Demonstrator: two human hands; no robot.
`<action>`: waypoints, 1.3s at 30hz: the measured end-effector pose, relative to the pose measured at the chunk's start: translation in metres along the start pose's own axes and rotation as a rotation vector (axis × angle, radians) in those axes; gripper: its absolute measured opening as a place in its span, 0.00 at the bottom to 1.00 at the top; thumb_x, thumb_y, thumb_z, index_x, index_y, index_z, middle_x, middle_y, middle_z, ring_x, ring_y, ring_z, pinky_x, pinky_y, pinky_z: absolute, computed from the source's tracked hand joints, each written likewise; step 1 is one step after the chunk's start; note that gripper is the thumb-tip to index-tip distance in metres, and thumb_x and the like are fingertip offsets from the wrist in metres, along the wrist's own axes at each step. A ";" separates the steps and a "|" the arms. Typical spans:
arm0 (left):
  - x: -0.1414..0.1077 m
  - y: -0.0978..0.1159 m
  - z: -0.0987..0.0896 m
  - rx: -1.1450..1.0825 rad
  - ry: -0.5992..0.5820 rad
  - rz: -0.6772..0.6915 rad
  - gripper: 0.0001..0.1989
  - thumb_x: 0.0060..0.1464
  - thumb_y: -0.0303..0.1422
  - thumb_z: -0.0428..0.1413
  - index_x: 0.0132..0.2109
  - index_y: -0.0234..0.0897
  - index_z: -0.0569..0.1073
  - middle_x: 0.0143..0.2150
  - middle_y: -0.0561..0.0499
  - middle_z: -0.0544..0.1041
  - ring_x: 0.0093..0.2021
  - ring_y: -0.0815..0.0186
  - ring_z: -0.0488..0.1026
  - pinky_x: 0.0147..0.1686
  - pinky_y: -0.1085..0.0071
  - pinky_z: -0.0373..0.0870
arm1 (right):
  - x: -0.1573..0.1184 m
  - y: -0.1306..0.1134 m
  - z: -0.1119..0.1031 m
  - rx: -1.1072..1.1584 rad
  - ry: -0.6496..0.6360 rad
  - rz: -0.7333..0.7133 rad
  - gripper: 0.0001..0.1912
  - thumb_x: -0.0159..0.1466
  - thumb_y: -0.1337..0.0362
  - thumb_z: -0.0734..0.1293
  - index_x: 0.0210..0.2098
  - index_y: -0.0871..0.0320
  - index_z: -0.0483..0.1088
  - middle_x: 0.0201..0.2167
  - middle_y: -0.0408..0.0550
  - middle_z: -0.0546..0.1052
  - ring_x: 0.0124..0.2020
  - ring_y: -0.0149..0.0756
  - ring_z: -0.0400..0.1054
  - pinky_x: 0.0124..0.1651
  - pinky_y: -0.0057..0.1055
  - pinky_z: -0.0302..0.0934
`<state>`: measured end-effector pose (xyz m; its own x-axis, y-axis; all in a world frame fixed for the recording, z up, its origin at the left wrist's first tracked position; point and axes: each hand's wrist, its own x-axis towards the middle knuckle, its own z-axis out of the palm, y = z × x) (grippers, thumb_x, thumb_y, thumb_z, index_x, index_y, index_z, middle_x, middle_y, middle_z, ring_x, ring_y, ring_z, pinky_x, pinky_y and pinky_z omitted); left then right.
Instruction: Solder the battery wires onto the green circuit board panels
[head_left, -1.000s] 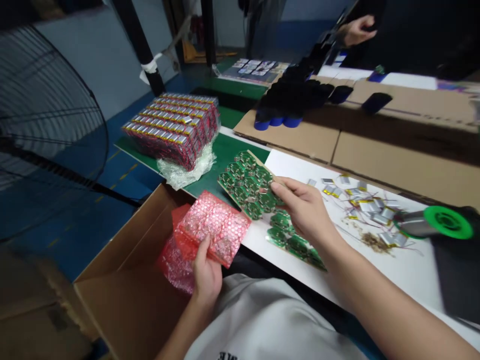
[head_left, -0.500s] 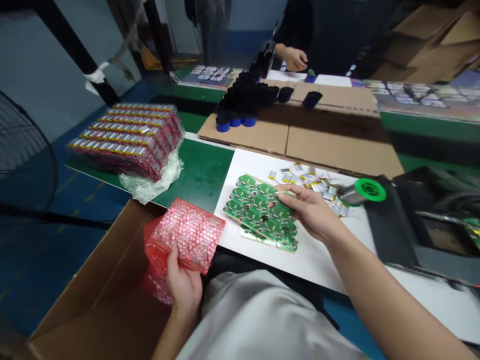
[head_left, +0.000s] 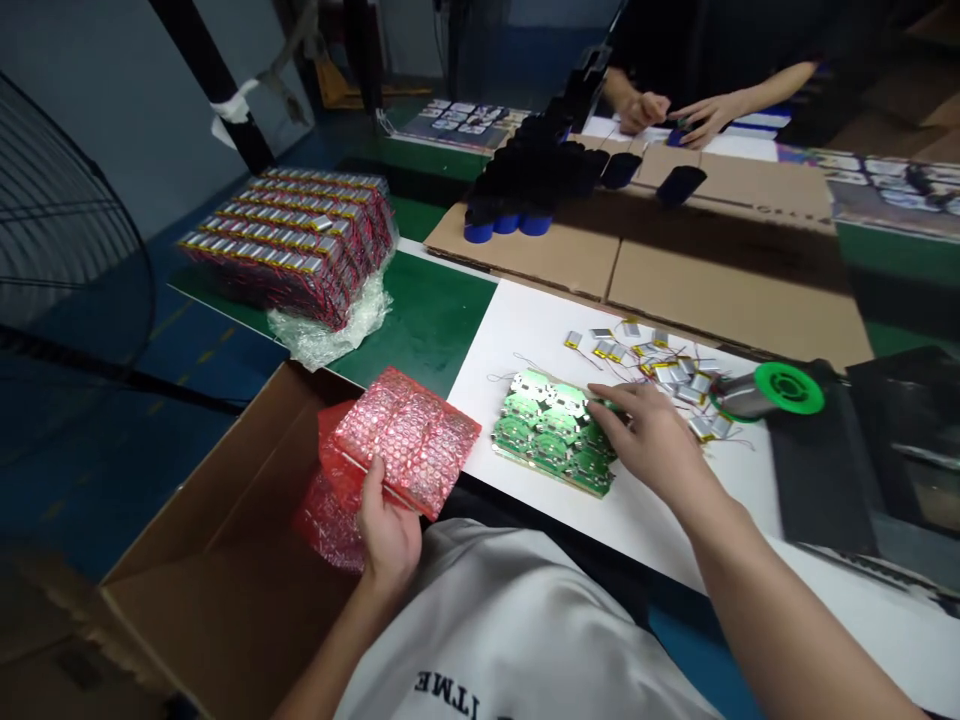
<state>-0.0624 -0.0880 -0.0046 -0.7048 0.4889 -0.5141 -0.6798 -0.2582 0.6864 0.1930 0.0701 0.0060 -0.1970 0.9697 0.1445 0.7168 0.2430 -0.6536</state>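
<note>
My left hand (head_left: 390, 530) grips a pink bubble-wrap package (head_left: 409, 435), thumb on top, over the edge of an open cardboard box (head_left: 217, 560). More pink wrap hangs below it. Green circuit board panels (head_left: 551, 430) lie stacked on the white work surface (head_left: 487, 345). My right hand (head_left: 645, 425) has its thumb and fingers at the right end of the stack, holding the top panel's edge. Behind that hand lie several small silver battery cells (head_left: 679, 375) with thin wires, beside a green spool of solder (head_left: 787, 388).
A block of stacked battery cells (head_left: 300, 235) sits on clear wrap (head_left: 330, 330) at the left. Flat cardboard (head_left: 720, 290) with blue-bottomed black cylinders (head_left: 517, 190) lies beyond. Across the table, a person's hands (head_left: 675, 115) work on a small part. A fan (head_left: 67, 220) stands far left.
The circuit board panel in my right hand has come down level onto the stack. My left hand still holds the pink package. The person opposite has brought both hands together. The view has shifted.
</note>
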 end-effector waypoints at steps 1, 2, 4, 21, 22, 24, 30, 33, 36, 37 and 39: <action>0.000 0.000 0.000 -0.004 -0.002 0.000 0.18 0.68 0.33 0.57 0.63 0.39 0.77 0.54 0.46 0.84 0.53 0.61 0.82 0.56 0.69 0.76 | -0.002 -0.003 0.001 -0.034 0.028 -0.035 0.22 0.68 0.45 0.65 0.45 0.52 0.84 0.51 0.62 0.77 0.57 0.65 0.68 0.63 0.69 0.59; 0.000 0.000 0.000 -0.008 -0.002 0.002 0.19 0.68 0.34 0.57 0.63 0.39 0.77 0.55 0.46 0.84 0.53 0.61 0.81 0.56 0.69 0.75 | -0.004 -0.009 0.002 -0.061 0.049 -0.064 0.21 0.70 0.47 0.64 0.44 0.52 0.84 0.55 0.62 0.76 0.61 0.67 0.65 0.65 0.71 0.55; 0.000 0.000 0.000 -0.014 0.003 0.008 0.19 0.69 0.37 0.56 0.63 0.39 0.76 0.56 0.46 0.83 0.55 0.60 0.81 0.57 0.69 0.75 | -0.009 -0.027 0.007 -0.090 0.045 -0.143 0.20 0.72 0.49 0.62 0.43 0.52 0.84 0.58 0.62 0.74 0.64 0.66 0.63 0.66 0.71 0.55; 0.001 -0.001 -0.012 0.010 -0.066 -0.087 0.18 0.64 0.45 0.64 0.51 0.36 0.82 0.51 0.41 0.85 0.61 0.51 0.78 0.63 0.59 0.74 | -0.030 -0.146 0.069 0.018 -0.586 -0.651 0.51 0.62 0.50 0.77 0.76 0.56 0.52 0.72 0.70 0.62 0.73 0.66 0.57 0.69 0.67 0.60; 0.001 0.000 -0.010 -0.002 -0.071 -0.076 0.18 0.64 0.45 0.64 0.53 0.37 0.82 0.54 0.42 0.84 0.62 0.52 0.78 0.64 0.59 0.74 | -0.023 -0.147 0.065 0.070 -0.624 -0.643 0.46 0.64 0.53 0.75 0.75 0.55 0.55 0.70 0.67 0.65 0.71 0.61 0.62 0.69 0.61 0.63; 0.002 0.001 -0.007 -0.023 -0.071 -0.051 0.18 0.62 0.41 0.66 0.56 0.39 0.80 0.57 0.44 0.83 0.64 0.53 0.76 0.65 0.60 0.72 | -0.005 -0.149 0.055 0.171 -0.699 -0.597 0.37 0.67 0.55 0.73 0.72 0.52 0.61 0.66 0.60 0.71 0.66 0.54 0.69 0.67 0.53 0.67; 0.002 0.003 0.002 -0.046 -0.044 -0.022 0.23 0.58 0.35 0.70 0.59 0.41 0.78 0.59 0.44 0.82 0.63 0.52 0.77 0.62 0.59 0.75 | 0.018 -0.153 0.040 0.222 -0.780 -0.517 0.39 0.65 0.45 0.73 0.70 0.53 0.64 0.65 0.58 0.74 0.61 0.53 0.73 0.62 0.48 0.71; 0.002 0.003 0.013 -0.040 -0.059 -0.017 0.22 0.58 0.35 0.70 0.58 0.40 0.78 0.59 0.44 0.81 0.62 0.51 0.77 0.62 0.59 0.76 | 0.008 -0.157 0.045 0.108 -0.746 -0.553 0.41 0.65 0.50 0.73 0.72 0.53 0.59 0.67 0.61 0.70 0.64 0.56 0.71 0.63 0.50 0.70; 0.005 0.005 0.020 -0.016 -0.065 -0.027 0.20 0.59 0.35 0.69 0.57 0.39 0.79 0.58 0.43 0.82 0.60 0.52 0.79 0.62 0.57 0.76 | 0.010 -0.157 0.045 0.137 -0.708 -0.536 0.33 0.68 0.59 0.68 0.71 0.54 0.61 0.64 0.57 0.74 0.61 0.50 0.74 0.63 0.47 0.70; 0.008 0.006 0.020 -0.002 -0.058 -0.033 0.19 0.60 0.35 0.68 0.57 0.38 0.79 0.57 0.42 0.83 0.58 0.52 0.80 0.62 0.57 0.76 | 0.014 -0.157 0.044 0.170 -0.705 -0.524 0.31 0.68 0.59 0.67 0.69 0.54 0.63 0.63 0.55 0.75 0.59 0.49 0.75 0.62 0.45 0.70; 0.014 0.005 0.011 0.038 -0.011 -0.038 0.16 0.60 0.34 0.67 0.54 0.35 0.80 0.54 0.41 0.83 0.55 0.53 0.82 0.60 0.57 0.77 | 0.023 -0.156 0.040 0.216 -0.680 -0.495 0.28 0.68 0.60 0.66 0.66 0.53 0.67 0.61 0.52 0.78 0.57 0.48 0.76 0.61 0.44 0.70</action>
<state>-0.0733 -0.0737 -0.0029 -0.6763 0.5070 -0.5343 -0.6975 -0.2078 0.6858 0.0499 0.0534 0.0813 -0.8591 0.5114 0.0189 0.3139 0.5559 -0.7697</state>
